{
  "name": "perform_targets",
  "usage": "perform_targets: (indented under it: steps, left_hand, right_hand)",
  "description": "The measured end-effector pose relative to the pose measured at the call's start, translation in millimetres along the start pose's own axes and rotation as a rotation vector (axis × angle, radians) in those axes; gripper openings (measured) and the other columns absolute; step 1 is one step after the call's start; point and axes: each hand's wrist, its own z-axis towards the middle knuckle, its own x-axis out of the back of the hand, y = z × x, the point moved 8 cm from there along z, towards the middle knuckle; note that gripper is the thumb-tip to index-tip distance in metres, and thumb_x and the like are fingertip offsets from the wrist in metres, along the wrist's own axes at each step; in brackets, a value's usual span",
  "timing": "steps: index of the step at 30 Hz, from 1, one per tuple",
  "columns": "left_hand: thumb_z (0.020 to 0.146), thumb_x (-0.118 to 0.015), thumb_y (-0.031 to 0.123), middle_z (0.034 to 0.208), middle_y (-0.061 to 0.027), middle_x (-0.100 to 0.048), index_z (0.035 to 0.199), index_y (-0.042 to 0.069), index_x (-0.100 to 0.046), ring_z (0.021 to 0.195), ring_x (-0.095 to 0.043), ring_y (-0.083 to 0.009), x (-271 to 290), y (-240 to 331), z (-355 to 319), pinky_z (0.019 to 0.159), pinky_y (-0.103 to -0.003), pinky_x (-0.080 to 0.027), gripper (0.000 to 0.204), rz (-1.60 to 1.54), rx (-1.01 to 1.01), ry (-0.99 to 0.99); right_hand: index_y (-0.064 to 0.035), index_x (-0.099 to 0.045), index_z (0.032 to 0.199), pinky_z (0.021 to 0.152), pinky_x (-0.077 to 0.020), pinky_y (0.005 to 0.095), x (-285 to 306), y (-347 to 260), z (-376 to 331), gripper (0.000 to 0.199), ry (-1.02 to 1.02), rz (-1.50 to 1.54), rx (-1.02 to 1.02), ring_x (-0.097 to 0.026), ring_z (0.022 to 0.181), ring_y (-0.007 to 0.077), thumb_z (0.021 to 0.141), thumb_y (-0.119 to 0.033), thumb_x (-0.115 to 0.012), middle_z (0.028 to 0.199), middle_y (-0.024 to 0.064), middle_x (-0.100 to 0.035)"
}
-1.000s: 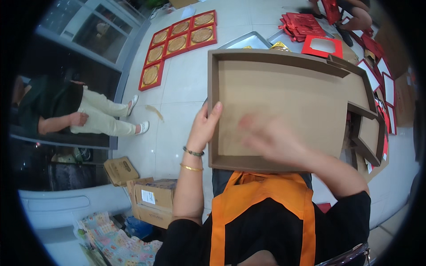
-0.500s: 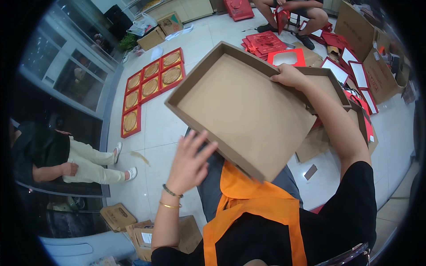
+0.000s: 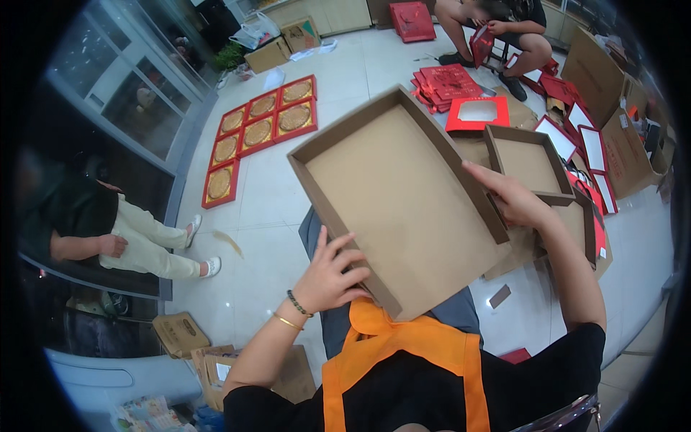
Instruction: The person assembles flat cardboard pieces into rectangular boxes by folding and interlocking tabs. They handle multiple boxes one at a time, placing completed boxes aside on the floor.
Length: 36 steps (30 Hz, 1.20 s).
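A large brown cardboard box tray (image 3: 403, 216) is tilted above my lap, its plain tan inside facing up. Walls stand along its left, far and right sides; the end nearest my right side looks flat. My left hand (image 3: 335, 270) grips the left wall near the close corner, its fingers reaching over the rim. At the right wall, my right hand (image 3: 515, 201) holds on from outside, index finger stretched along the cardboard and the other fingers curled, partly hidden. The orange apron (image 3: 403, 342) on my front lies just below the box.
Smaller brown trays (image 3: 531, 162) lie to the right, beside a red windowed lid (image 3: 477, 114) and stacked red bags (image 3: 448, 85). Red boxes of round golden items (image 3: 258, 131) are on the floor at left. One person (image 3: 155, 237) stands left; another (image 3: 529, 43) sits far right.
The box has come down and turned slightly. My left hand, apart from the wall before, now grips it. My right hand has slid nearer along the right wall.
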Motion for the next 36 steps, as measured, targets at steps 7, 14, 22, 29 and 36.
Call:
perform_targets:
  steps: [7, 14, 22, 29, 36]
  left_hand:
    - [0.091, -0.072, 0.009, 0.109, -0.0170, -0.061, 0.116, 0.001, -0.057, 0.115, -0.059, -0.0380, 11.2, -43.9, 45.5, 0.120, -0.060, -0.034, 0.031, 0.020, 0.086, 0.422]
    - [0.091, -0.070, 0.004, 0.110, -0.0148, -0.064, 0.133, 0.004, -0.057, 0.104, -0.062, -0.0371, 55.9, -67.1, 30.2, 0.115, -0.053, -0.044, 0.044, -0.035, 0.178, 0.428]
    - [0.089, -0.073, 0.006, 0.095, -0.0022, -0.068, 0.117, 0.013, -0.072, 0.090, -0.068, -0.0202, 15.7, -18.6, -44.8, 0.114, -0.049, -0.048, 0.029, 0.182, 0.052, 0.257]
    - [0.090, -0.068, 0.007, 0.109, -0.0031, -0.071, 0.122, 0.012, -0.074, 0.100, -0.069, -0.0216, -1.4, -4.5, -74.8, 0.114, -0.051, -0.047, 0.034, 0.312, -0.005, 0.358]
    - [0.087, -0.061, 0.011, 0.155, -0.0089, -0.042, 0.159, 0.010, -0.040, 0.146, -0.041, -0.0280, -35.1, -13.3, -93.7, 0.125, -0.057, -0.031, 0.075, 0.580, -0.016, 0.104]
  right_hand:
    - [-0.0259, -0.069, 0.134, 0.113, -0.0486, 0.0397, -6.3, 62.1, 18.8, 0.062, -0.332, -0.177, -0.158, -0.054, 0.140, 0.0370, 0.082, 0.008, -0.070, 0.165, 0.0171, -0.039]
    - [-0.0214, -0.076, 0.121, 0.120, -0.0405, 0.0418, 5.5, 19.7, 38.0, 0.047, -0.257, -0.046, 0.027, -0.045, 0.146, 0.0379, 0.077, -0.004, -0.082, 0.168, 0.0130, -0.034]
    - [-0.0095, -0.073, 0.092, 0.110, -0.0439, 0.0545, -61.4, -59.6, -10.0, 0.019, 0.227, -0.226, 0.362, -0.061, 0.111, 0.0287, 0.080, -0.021, -0.083, 0.094, 0.0063, -0.067]
    - [-0.0078, -0.070, 0.102, 0.110, -0.0475, 0.0577, -93.6, -61.2, -24.0, 0.023, 0.496, -0.296, 0.525, -0.065, 0.095, 0.0311, 0.080, -0.004, -0.076, 0.096, 0.0100, -0.067]
    - [-0.0026, -0.064, 0.133, 0.113, -0.0457, 0.0543, -108.9, -10.0, -62.7, 0.044, 0.258, -0.539, 0.558, -0.062, 0.124, 0.0369, 0.089, 0.000, -0.065, 0.136, 0.0179, -0.064]
